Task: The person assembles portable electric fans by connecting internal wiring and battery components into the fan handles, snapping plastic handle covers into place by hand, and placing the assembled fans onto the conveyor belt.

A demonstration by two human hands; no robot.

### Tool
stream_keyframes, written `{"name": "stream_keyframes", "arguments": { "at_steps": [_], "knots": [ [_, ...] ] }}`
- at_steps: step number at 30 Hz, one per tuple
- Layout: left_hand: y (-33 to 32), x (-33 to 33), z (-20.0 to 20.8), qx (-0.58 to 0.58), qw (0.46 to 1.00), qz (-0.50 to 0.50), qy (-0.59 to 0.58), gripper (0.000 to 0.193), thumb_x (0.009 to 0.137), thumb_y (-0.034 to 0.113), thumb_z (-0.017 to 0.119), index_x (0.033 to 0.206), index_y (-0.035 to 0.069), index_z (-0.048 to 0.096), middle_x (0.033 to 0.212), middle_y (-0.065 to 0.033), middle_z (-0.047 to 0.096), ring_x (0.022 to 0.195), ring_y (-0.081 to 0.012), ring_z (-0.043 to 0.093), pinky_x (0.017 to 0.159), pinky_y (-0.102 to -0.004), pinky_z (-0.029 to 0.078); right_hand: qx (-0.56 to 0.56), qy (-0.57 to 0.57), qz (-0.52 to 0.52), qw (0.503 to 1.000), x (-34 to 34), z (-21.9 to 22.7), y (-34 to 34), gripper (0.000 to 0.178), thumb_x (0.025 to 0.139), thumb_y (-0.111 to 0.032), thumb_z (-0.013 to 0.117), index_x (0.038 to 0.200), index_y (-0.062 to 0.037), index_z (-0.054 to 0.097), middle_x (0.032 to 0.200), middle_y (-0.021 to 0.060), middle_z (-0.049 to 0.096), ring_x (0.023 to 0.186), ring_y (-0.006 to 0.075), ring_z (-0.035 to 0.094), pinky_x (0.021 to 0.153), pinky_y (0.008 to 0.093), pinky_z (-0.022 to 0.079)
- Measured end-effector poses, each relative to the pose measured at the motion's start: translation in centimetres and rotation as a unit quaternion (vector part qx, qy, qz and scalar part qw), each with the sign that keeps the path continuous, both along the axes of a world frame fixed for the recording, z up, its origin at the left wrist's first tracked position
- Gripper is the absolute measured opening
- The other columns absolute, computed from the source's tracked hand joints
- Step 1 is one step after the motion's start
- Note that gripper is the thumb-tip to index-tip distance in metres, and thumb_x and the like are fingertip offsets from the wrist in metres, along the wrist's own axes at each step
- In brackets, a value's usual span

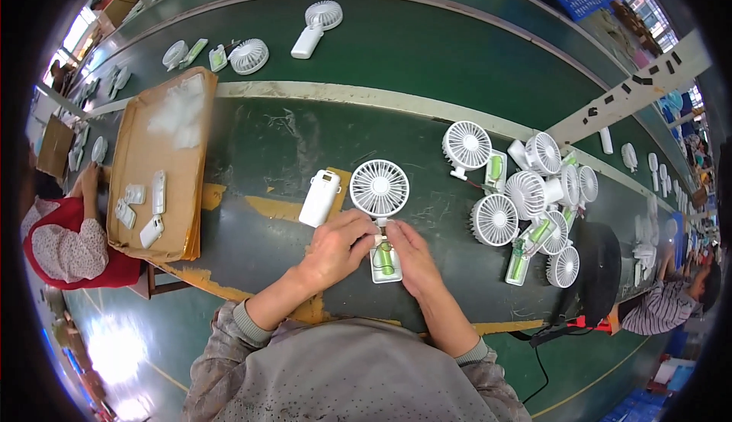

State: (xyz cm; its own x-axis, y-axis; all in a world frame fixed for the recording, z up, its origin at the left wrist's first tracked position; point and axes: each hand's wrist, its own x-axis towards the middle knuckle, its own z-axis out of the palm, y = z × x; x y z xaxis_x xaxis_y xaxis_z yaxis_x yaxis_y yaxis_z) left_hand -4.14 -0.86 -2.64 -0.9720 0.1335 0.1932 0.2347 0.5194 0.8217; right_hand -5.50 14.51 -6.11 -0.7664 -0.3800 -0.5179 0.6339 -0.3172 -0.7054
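Gripping a white fan (380, 193) w/ both hands (374, 247) on green bench (267, 140), conveyor belt (427, 48) behind.

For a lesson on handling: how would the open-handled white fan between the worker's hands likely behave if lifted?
The fan looks light, being thin plastic. Its round head outsizes the open handle, so it probably feels top-heavy. The uncovered green cell might shift if tilted.

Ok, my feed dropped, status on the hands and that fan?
Left hand and right hand both gripping open fan handle, green cell showing. Fan head attached. White cover lies beside, not in the way.
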Motion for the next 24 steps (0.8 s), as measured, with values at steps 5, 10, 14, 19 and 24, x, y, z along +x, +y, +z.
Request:
{"name": "stream_keyframes", "arguments": {
  "at_steps": [5,10,14,19,24],
  "knots": [
    [-0.1,0.0,-0.5,-0.057,0.998,0.002,0.022,0.009,0.074,0.001,0.06,0.082,0.003,0.055,0.08,-0.0105,0.055,0.073,-0.0298,0.056,0.063,-0.038,0.046,-0.011,0.067,0.075,0.995,0.0,0.4,0.5,0.034,0.091,-0.016,0.052,0.12,-0.0001,0.044,0.104,0.0032,0.055,0.092,0.0075,0.052,0.078,0.0222,0.045],
    [0.0,-0.5,-1.2,-0.066,0.998,-0.004,0.025,0.009,0.074,0.002,0.061,0.081,0.002,0.054,0.077,-0.0115,0.054,0.072,-0.0306,0.056,0.061,-0.0387,0.046,-0.003,0.085,0.081,0.993,0.0,0.4,0.7,0.037,0.089,-0.008,0.052,0.123,-0.0001,0.041,0.106,0.004,0.056,0.094,0.0086,0.054,0.08,0.0231,0.046],
    [-0.2,-1.0,-1.4,-0.05,0.999,-0.015,0.008,0.009,0.074,0.001,0.06,0.08,0.002,0.054,0.075,-0.0118,0.054,0.07,-0.0307,0.056,0.06,-0.0385,0.046,0.002,0.085,0.085,0.993,-0.2,0.6,0.7,0.036,0.089,-0.006,0.051,0.123,0.0008,0.04,0.106,0.0057,0.057,0.092,0.0105,0.058,0.078,0.0235,0.048],
    [-0.3,-1.1,-1.6,-0.018,1.0,-0.015,-0.002,0.006,0.077,0.001,0.059,0.079,0.001,0.053,0.073,-0.012,0.054,0.064,-0.0289,0.056,0.056,-0.0365,0.045,-0.004,0.1,0.08,0.992,-0.4,0.7,0.7,0.035,0.089,-0.005,0.049,0.123,0.001,0.04,0.106,0.0064,0.057,0.092,0.0114,0.059,0.078,0.0237,0.049],
    [-0.2,-1.0,-1.3,0.02,0.997,-0.008,-0.068,0.005,0.079,0.001,0.058,0.079,0.0,0.053,0.072,-0.0118,0.054,0.06,-0.0262,0.057,0.055,-0.0344,0.045,0.006,0.109,0.091,0.99,-0.3,0.4,0.8,0.034,0.092,-0.009,0.046,0.124,0.0006,0.039,0.106,0.0065,0.057,0.094,0.0113,0.058,0.079,0.0238,0.048]
  ]
}}
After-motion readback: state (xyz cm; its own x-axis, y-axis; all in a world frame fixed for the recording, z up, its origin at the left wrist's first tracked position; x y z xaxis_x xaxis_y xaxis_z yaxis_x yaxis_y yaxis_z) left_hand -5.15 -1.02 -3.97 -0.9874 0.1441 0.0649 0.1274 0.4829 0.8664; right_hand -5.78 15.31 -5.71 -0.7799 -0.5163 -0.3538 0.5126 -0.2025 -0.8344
